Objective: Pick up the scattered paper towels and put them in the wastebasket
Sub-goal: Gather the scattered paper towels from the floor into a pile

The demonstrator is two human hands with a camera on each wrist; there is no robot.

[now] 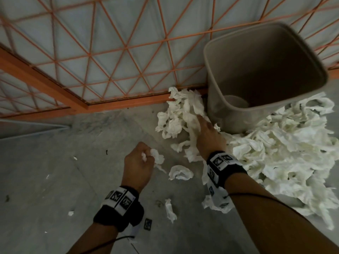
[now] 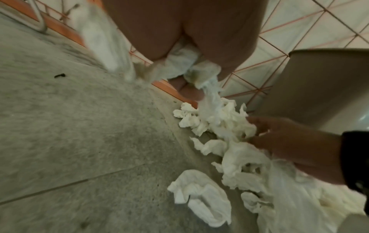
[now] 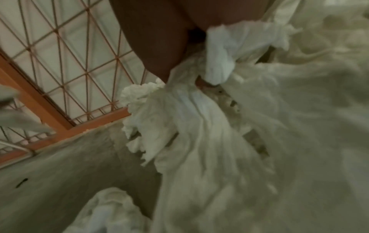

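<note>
Left hand (image 1: 138, 162) clutches a crumpled white paper towel (image 1: 157, 158) | right hand (image 1: 209, 134) grips the white towel heap (image 1: 275, 153) – touching the upright grey plastic wastebasket (image 1: 227, 114) | bare grey concrete floor (image 1: 55, 171) lies leftward – orange wire fence (image 1: 110, 61) behind.

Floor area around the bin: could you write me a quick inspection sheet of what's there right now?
Surface: grey stone floor, speckled with small dark bits.
Job's things: wastebasket upright, no towels visible inside; big pile of paper towels to its right, smaller clump to its left, loose towel nearer the person.
Clutter: tiny paper scraps on the floor.
Grippers: left hand grips a crumpled towel; right hand grasps the smaller clump.
Cables: thin black cable along the right forearm.
Surroundings: orange wire-grid panel behind the wastebasket.
</note>
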